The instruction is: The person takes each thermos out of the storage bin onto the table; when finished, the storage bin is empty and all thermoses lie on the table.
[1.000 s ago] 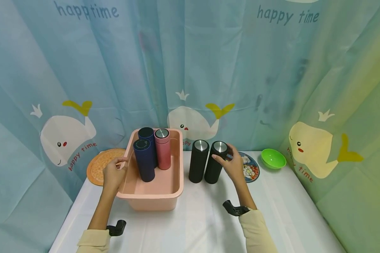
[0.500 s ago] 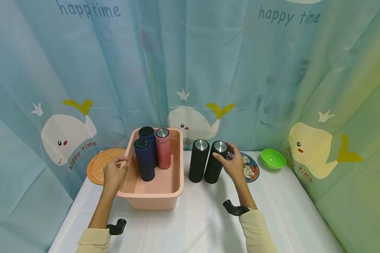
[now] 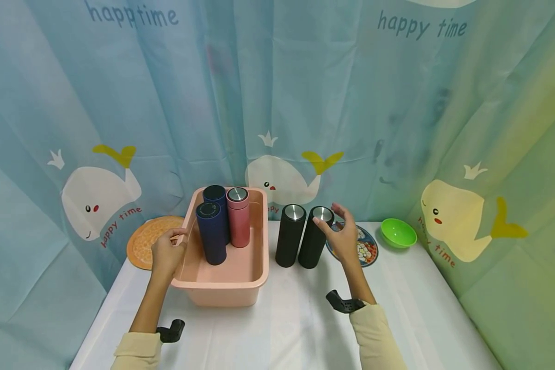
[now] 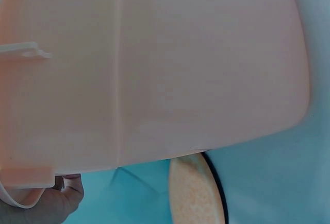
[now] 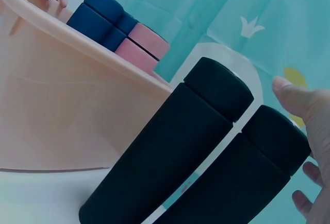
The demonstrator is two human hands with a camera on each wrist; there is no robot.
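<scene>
While the left grip (image 3: 167,254) pinches a pink plastic tub (image 3: 222,296), the right grip (image 3: 344,240) is spread beside a black cylindrical bottle (image 3: 312,247).

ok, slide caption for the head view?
Left hand gripping a pink tub of three bottles; right hand, fingers spread, beside two upright black bottles.

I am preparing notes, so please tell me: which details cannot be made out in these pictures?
Head view: much of the rear blue bottle, behind the front blue bottle.
Head view: part of the patterned disc, behind the right grip.
Left wrist view: the inside of the pink tub, behind its outer wall.
Right wrist view: base of the right black bottle, cut off by the bottom edge.
</scene>
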